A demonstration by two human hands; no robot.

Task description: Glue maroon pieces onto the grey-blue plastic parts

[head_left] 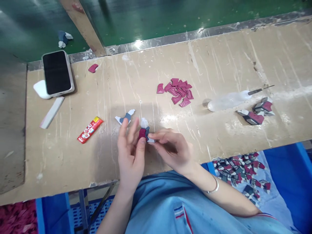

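Both hands meet over the near part of the bench at a small plastic part in white, dark grey and maroon. My left hand pinches its maroon side, thumb in front, other fingers raised. My right hand grips its lower right, pale end between thumb and index finger. Just beyond my left fingertips lies a grey and white piece. Farther back rests a pile of maroon pieces. At the right, two joined maroon, grey and white parts lie beside a clear bottle with a thin needle tip.
A phone, white case, white strip and red packet lie on the bench at left. Below its edge are blue bins, one holding many finished-looking parts, another maroon pieces. A green wall stands behind.
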